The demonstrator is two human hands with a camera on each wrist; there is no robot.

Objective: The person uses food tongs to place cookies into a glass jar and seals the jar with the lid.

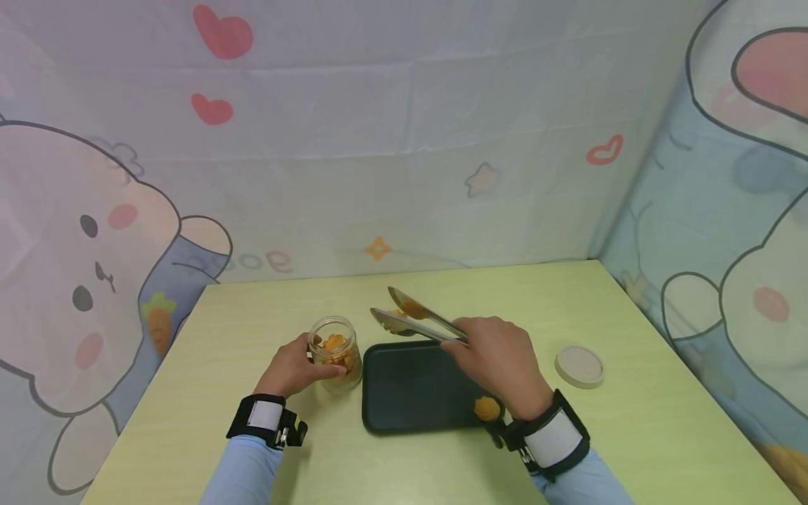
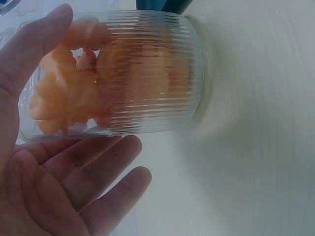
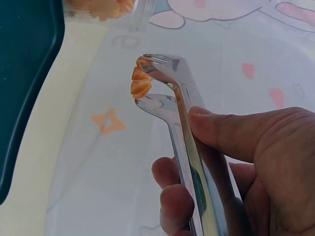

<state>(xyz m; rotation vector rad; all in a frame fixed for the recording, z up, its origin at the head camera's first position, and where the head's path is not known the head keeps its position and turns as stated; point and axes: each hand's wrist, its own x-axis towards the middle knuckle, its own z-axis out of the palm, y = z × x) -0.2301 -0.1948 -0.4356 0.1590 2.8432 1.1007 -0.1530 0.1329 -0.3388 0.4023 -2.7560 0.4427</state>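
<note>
My left hand [image 1: 295, 368] holds a clear ribbed glass jar [image 1: 346, 381] by its side, thumb across the front. Small ridged orange-brown snack pieces [image 2: 69, 98], like piped cookies, fill part of the lidless jar. Metal tongs [image 1: 435, 328] are gripped in my right hand [image 1: 501, 358], thumb on one arm and fingers on the other. Between the tong tips sits one snack piece [image 3: 141, 87], raised above the far side of the dark tray [image 1: 416, 393]. Another snack piece [image 1: 487, 409] shows at the tray's near right corner, beside my right wrist.
A round pale lid [image 1: 580, 366] lies on the light yellow table [image 1: 353, 463], right of the tray. The jar stands close to the tray's left edge. Printed cloth [image 1: 404, 140] with cartoon figures hangs behind the table and along its sides.
</note>
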